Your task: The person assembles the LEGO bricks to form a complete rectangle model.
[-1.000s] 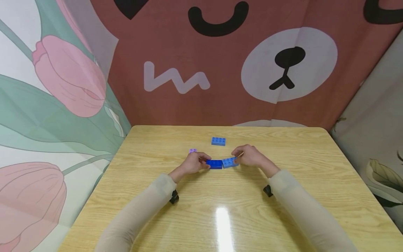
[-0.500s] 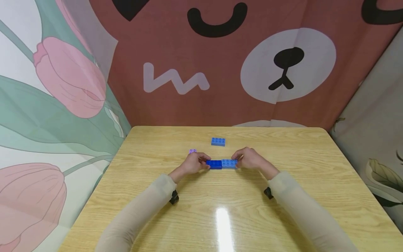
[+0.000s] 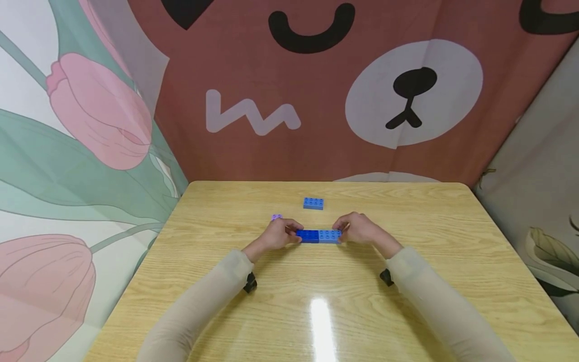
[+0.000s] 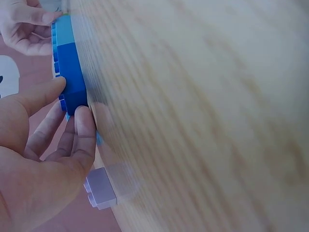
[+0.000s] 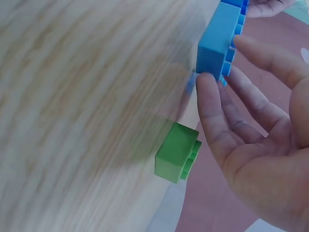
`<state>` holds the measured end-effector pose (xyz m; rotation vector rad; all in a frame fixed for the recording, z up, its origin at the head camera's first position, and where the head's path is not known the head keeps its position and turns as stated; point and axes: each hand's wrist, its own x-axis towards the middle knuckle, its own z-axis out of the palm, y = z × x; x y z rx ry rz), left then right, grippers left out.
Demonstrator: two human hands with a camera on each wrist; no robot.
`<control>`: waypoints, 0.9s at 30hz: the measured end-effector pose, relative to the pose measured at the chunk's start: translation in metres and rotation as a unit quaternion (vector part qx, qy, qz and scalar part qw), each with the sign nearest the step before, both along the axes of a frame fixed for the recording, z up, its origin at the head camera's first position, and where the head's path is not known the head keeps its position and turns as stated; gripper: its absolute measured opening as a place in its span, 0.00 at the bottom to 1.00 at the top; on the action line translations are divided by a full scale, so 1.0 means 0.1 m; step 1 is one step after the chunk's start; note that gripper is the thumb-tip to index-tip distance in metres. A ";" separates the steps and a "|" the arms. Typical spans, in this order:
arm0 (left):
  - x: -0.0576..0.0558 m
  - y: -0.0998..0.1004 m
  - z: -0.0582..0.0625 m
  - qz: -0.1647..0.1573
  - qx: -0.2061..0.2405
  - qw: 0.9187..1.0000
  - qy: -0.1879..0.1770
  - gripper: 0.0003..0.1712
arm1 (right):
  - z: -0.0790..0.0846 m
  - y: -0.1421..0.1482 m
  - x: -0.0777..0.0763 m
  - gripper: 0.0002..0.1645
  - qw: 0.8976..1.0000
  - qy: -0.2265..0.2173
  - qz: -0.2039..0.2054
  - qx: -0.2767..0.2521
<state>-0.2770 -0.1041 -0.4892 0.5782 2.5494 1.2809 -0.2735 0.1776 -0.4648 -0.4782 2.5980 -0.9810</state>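
Backdrop: a reddish-brown hanging printed with a bear's muzzle; to its left, a panel of pink tulips.
Table: pale wood grain, rounded far corners, a streak of glare toward the person.
Left hand: thumb and fingers bent, gripping the outer end of the dark blue brick.
Right hand: likewise bent, pinching the outer end of the light blue brick.
Hands together or apart: apart, both bricks between them.
Held pair: end to end, touching, in a straight row, studs up, flat on the wood; whether anything locks them I cannot tell.
Lilac brick: just beyond the left hand, partly hidden by it.
Green brick: on the table near the right hand, seen from that wrist.
Spare blue brick: farther back, behind the pair, well apart, studs up.
Sleeves: cream, both arms.
Wrist fittings: small, black, one below each cuff.
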 end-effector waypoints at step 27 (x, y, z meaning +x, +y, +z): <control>0.02 -0.01 0.04 -0.001 -0.007 1.000 -0.018 0.16 | 0.07 -0.16 -0.33 0.22 0.996 0.070 -0.048 -0.029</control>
